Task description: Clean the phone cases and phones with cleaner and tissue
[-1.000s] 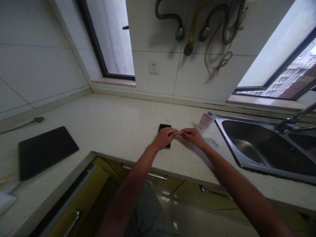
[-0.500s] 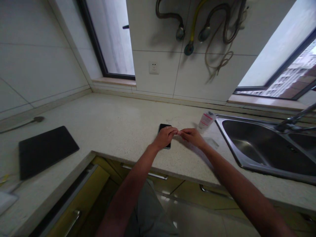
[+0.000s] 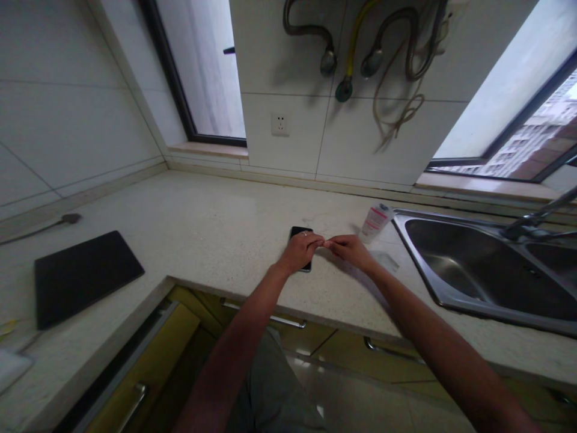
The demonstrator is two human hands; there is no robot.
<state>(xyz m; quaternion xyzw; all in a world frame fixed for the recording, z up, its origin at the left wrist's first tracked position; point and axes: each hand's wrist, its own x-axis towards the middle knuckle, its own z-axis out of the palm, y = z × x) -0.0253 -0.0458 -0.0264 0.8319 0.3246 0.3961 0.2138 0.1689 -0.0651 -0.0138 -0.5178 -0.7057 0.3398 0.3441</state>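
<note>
Both my hands meet above the pale speckled countertop (image 3: 202, 222). My left hand (image 3: 301, 251) hovers over a black phone (image 3: 300, 233) that lies flat, its fingers curled into a pinch. My right hand (image 3: 352, 249) faces it, fingers also pinched, and the fingertips of both hands touch. Whatever sits between the fingertips is too small to make out. A thin clear sheet (image 3: 387, 260) lies on the counter just right of my right hand.
A white tube with a pink label (image 3: 375, 221) lies beside the steel sink (image 3: 487, 264) with its tap (image 3: 536, 219). A black board (image 3: 81, 273) rests at the left, a spoon (image 3: 42, 227) behind it. Hoses (image 3: 374, 54) hang on the tiled wall over a socket (image 3: 280, 124). Drawers with handles (image 3: 135, 373) sit below the counter.
The fingers of my left hand have curled in from a more stretched pose into a tighter pinch against my right fingertips. Nothing else has moved.
</note>
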